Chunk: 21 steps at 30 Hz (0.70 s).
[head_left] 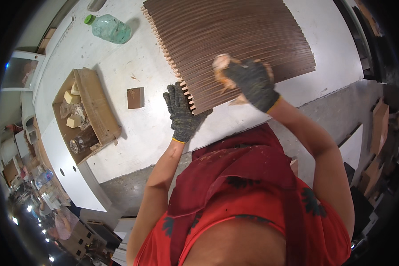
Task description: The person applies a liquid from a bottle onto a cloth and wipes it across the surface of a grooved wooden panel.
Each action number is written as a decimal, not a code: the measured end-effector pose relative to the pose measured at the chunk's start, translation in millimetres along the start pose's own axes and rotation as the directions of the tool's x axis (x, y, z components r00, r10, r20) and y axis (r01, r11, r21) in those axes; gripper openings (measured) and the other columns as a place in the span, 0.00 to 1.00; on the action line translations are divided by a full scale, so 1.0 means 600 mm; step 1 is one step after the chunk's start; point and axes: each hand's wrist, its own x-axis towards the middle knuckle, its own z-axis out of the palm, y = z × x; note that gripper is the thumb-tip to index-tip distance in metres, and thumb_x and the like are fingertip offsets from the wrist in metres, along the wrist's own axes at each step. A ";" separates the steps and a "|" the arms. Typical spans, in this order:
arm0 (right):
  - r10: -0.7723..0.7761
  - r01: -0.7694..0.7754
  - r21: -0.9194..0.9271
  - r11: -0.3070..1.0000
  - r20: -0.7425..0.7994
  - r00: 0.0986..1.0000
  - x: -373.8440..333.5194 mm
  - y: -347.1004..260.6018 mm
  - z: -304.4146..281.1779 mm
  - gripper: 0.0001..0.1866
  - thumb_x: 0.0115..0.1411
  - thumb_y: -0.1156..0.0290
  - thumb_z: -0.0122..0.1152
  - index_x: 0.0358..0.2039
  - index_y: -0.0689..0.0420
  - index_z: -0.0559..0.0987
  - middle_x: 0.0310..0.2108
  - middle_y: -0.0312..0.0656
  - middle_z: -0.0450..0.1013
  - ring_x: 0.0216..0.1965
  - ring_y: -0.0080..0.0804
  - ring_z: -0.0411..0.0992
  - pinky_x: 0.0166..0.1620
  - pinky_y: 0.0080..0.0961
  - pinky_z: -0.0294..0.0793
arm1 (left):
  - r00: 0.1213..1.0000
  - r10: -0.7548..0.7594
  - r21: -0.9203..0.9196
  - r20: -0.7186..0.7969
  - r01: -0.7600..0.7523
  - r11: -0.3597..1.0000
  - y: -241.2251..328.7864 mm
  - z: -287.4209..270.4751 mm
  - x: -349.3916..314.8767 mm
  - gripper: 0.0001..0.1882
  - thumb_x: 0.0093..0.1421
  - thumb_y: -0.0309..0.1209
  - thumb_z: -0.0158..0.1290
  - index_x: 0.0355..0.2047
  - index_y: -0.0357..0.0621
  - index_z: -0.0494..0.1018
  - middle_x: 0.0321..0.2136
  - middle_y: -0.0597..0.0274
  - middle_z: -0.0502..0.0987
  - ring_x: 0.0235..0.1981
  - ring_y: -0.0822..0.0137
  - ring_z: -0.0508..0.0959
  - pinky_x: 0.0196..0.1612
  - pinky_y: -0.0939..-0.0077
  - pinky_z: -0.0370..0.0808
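A dark brown ribbed wooden panel (235, 40) lies on the white table, its left edge showing a row of pale slat ends. My left hand (181, 113), in a dark knitted glove, rests flat at the panel's near left corner with fingers spread along that edge. Over the panel's near right part, my gloved right hand (252, 84) is closed on a crumpled, orange-stained rag (222, 66). Some of the rag hangs out below the fingers, and the motion blurs it slightly.
Left of my left hand lies a small brown block (135, 98). A cardboard box (99, 115) farther left holds pale blocks and a brown jar-like thing. A green-capped clear bottle (109, 29) lies at the far left of the white table (142, 146). Another person (64, 224) is in the background.
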 end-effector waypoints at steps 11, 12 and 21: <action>0.058 -0.017 -0.160 0.987 0.256 0.965 0.041 -0.075 0.048 0.39 0.35 0.52 0.72 0.50 0.51 0.73 0.50 0.40 0.69 0.47 0.40 0.68 0.49 0.44 0.68 | 0.999 0.037 0.045 0.038 -0.039 0.998 -0.003 0.002 -0.002 0.61 0.36 0.52 0.72 0.64 0.37 0.53 0.61 0.41 0.59 0.66 0.40 0.51 0.67 0.42 0.43; -0.004 0.037 -0.116 0.993 0.270 0.963 0.042 -0.065 0.037 0.40 0.35 0.51 0.72 0.51 0.49 0.73 0.51 0.40 0.68 0.48 0.40 0.68 0.50 0.44 0.68 | 0.999 0.034 0.032 0.037 -0.035 0.999 -0.003 0.003 -0.003 0.61 0.36 0.53 0.72 0.64 0.37 0.54 0.60 0.41 0.59 0.66 0.40 0.51 0.67 0.42 0.43; 0.005 0.025 -0.133 0.991 0.222 0.975 0.049 -0.055 0.014 0.17 0.52 0.60 0.57 0.42 0.51 0.75 0.44 0.40 0.70 0.44 0.37 0.70 0.44 0.39 0.69 | 0.996 0.071 0.113 0.053 -0.076 0.991 -0.006 0.012 0.000 0.58 0.36 0.54 0.71 0.63 0.39 0.57 0.61 0.41 0.59 0.66 0.39 0.51 0.67 0.42 0.44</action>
